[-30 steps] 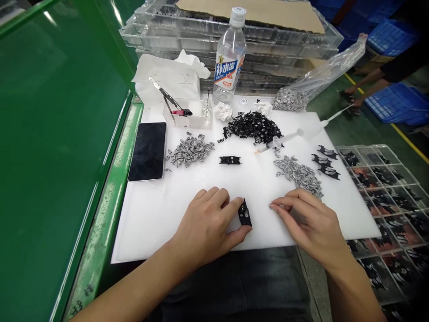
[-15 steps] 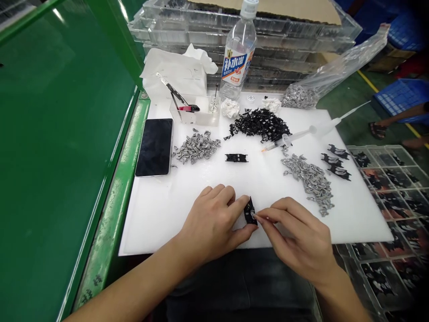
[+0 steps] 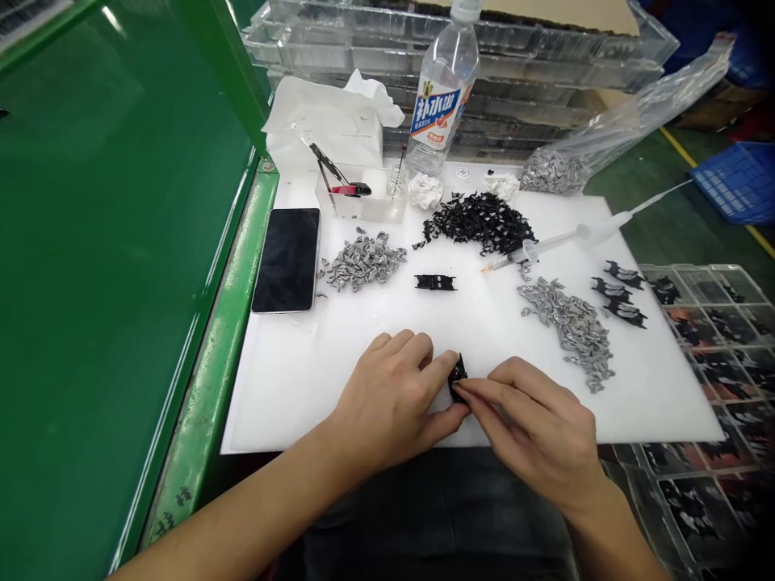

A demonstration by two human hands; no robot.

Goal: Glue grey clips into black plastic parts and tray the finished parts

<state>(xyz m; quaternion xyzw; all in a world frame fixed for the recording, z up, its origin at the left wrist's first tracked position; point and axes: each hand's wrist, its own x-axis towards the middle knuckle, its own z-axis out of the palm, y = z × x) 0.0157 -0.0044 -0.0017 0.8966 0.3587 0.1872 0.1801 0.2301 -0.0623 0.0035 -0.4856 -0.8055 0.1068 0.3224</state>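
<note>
My left hand [image 3: 393, 391] rests on the white foam board, thumb and forefinger closed on the ends of a small black plastic part [image 3: 458, 367] standing lengthwise. From the right, my right hand [image 3: 533, 420] reaches in with thumb and forefinger pinched at the part's middle. A small grey piece [image 3: 456, 384] just shows at those fingertips, mostly hidden by them. Beyond the hands, a similar black part [image 3: 435, 282] lies flat. Grey curved pieces form one pile [image 3: 366, 262] to the left and another pile [image 3: 569, 327] to the right.
On the board [image 3: 284, 387] are a phone [image 3: 286, 260], a heap of tiny black pieces [image 3: 481, 222], a syringe [image 3: 545, 242], and several assembled parts [image 3: 618, 294]. Behind stand a clear box with tweezers [image 3: 363, 198], a bottle [image 3: 441, 97] and stacked trays [image 3: 533, 81]. A compartment tray [image 3: 720, 339] sits right.
The view has shifted slightly, so the table things appear further right. My right fingertips have moved further over the black part, covering most of the grey piece. My left hand keeps its grip.
</note>
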